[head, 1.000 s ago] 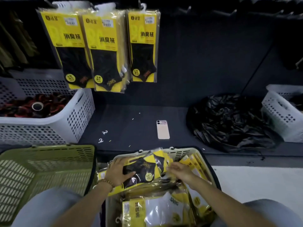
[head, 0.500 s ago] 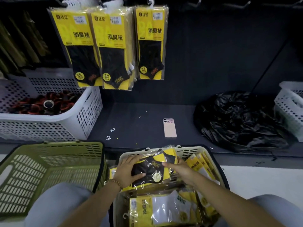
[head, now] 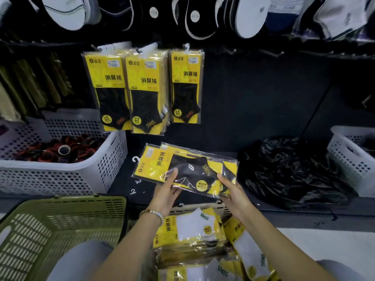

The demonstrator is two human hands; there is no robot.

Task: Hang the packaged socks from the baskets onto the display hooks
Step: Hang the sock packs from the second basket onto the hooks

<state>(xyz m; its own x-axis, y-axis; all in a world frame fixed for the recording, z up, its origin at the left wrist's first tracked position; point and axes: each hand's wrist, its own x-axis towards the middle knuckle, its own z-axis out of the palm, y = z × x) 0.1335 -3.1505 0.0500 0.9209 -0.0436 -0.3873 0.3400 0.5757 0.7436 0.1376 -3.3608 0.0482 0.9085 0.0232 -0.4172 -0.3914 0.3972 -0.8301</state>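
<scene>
Nearest, the beige basket holds white-sock packs. Just above its far rim, the left hand and right hand are apart, each pinching the near edge of a bundle of black-sock packs held over the dark shelf. The bundle lies nearly flat, long axis left to right, hanger tab pointing left. This looks like the carry step. Next, it needs turning hanger-up to meet the display hooks beside the hung packs.
</scene>
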